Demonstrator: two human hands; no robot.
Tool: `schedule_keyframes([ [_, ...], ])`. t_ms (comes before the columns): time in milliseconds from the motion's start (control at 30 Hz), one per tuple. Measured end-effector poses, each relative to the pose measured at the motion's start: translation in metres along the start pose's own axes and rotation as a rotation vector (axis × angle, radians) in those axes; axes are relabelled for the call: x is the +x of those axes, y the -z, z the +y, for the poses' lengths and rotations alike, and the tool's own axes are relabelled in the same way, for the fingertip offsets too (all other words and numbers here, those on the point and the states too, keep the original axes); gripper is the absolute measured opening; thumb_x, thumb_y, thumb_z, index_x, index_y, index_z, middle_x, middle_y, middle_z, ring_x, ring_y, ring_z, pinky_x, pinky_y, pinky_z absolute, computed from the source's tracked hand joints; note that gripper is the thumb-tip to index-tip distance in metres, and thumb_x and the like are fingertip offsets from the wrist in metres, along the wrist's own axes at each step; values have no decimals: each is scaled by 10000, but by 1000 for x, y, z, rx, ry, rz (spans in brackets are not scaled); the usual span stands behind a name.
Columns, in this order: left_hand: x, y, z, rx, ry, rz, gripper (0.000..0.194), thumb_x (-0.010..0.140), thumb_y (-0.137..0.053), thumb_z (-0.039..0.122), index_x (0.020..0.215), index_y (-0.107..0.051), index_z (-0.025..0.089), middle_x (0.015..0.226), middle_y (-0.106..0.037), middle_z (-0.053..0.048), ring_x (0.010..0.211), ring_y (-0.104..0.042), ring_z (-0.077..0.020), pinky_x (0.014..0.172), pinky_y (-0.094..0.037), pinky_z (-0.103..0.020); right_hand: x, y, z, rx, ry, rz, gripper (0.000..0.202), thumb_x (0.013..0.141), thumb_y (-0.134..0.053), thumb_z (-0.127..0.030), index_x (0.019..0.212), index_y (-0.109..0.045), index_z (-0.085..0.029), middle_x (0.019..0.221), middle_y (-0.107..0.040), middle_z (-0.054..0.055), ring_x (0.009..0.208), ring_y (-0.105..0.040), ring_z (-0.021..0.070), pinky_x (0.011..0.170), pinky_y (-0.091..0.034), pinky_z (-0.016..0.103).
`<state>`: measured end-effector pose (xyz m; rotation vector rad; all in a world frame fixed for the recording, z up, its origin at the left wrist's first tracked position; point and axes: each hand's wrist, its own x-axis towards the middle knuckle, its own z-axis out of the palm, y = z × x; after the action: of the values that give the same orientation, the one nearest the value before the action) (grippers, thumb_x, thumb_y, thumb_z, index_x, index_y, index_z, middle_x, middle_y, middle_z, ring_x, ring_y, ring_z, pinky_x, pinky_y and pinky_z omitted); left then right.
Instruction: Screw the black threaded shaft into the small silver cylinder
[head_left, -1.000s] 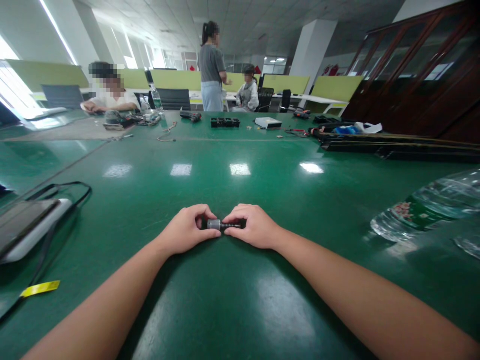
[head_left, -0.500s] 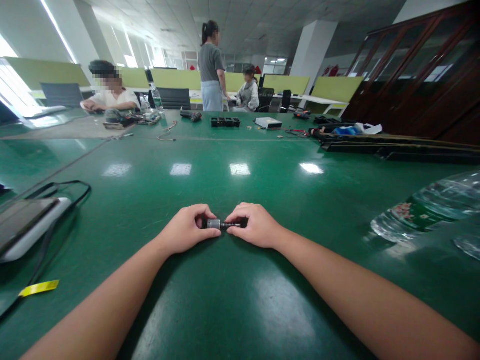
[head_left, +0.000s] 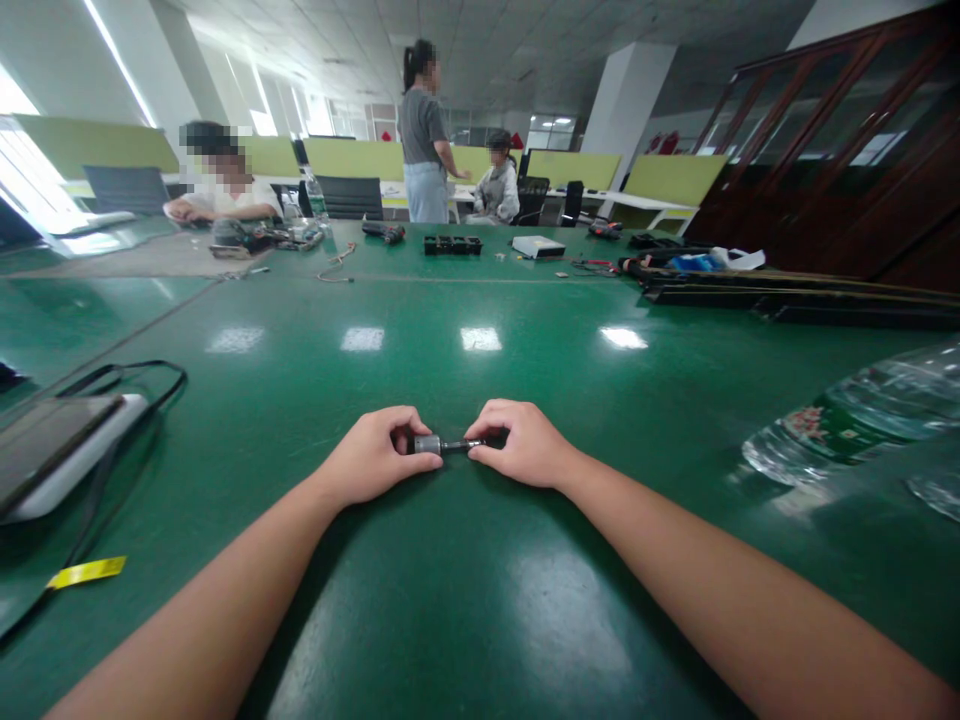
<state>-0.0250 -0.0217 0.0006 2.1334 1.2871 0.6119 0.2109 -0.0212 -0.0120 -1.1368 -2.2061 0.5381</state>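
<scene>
Small motor between both hands' fingers

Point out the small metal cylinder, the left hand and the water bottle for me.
Metal cylinder [head_left: 428, 444], head view, on its silver barrel.
Left hand [head_left: 375, 462], head view, on the back of the hand.
Water bottle [head_left: 855, 415], head view, on its label, lying at the right.
</scene>
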Motion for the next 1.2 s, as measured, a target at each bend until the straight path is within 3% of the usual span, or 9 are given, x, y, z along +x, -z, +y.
schedule_keyframes([
  [100,0,1,-1,0,9,5,316,697,-740,442,835,-642,175,661,-578,27,611,-526,-141,579,-393,-245,1,6,6,-21,-48,3,104,699,-713,-160,796,-741,-184,757,-656,17,683,-583,131,651,-453,261],
  [233,1,1,0,-13,23,4,305,697,-740,426,831,-643,170,667,-580,26,615,-534,-143,587,-398,-249,1,10,12,-26,-166,102,92,705,-709,-185,791,-736,-171,741,-647,18,651,-566,127,626,-442,262],
  [433,1,1,2,-30,37,6,299,694,-744,412,829,-643,165,652,-573,30,603,-527,-142,583,-393,-252,-1,6,6,-15,-52,6,78,700,-712,-190,776,-727,-177,706,-626,4,642,-548,118,615,-423,249],
  [700,1,1,0,-9,37,-3,310,700,-742,428,830,-636,167,662,-565,31,612,-523,-140,584,-388,-246,-1,2,8,-23,-34,10,85,722,-711,-210,799,-738,-186,699,-633,1,627,-544,112,605,-413,244],
  [833,2,1,-1,-22,38,-19,314,707,-741,431,838,-632,168,676,-570,29,624,-530,-144,584,-391,-247,-1,-2,4,39,-9,9,153,740,-717,-223,887,-737,-186,762,-672,16,682,-581,127,666,-452,259],
  [1000,2,1,-2,-16,27,-20,303,706,-745,416,842,-634,169,674,-564,31,628,-527,-144,595,-392,-251,-2,-6,-3,185,13,-45,393,721,-679,-89,1100,-671,-191,919,-715,24,796,-629,139,803,-493,291],
  [1200,0,1,1,15,31,-33,351,689,-753,457,862,-643,172,666,-551,34,617,-520,-143,580,-384,-249,-1,-8,-2,157,20,-43,359,738,-661,-94,1083,-675,-193,894,-717,21,775,-630,140,786,-497,295],
])
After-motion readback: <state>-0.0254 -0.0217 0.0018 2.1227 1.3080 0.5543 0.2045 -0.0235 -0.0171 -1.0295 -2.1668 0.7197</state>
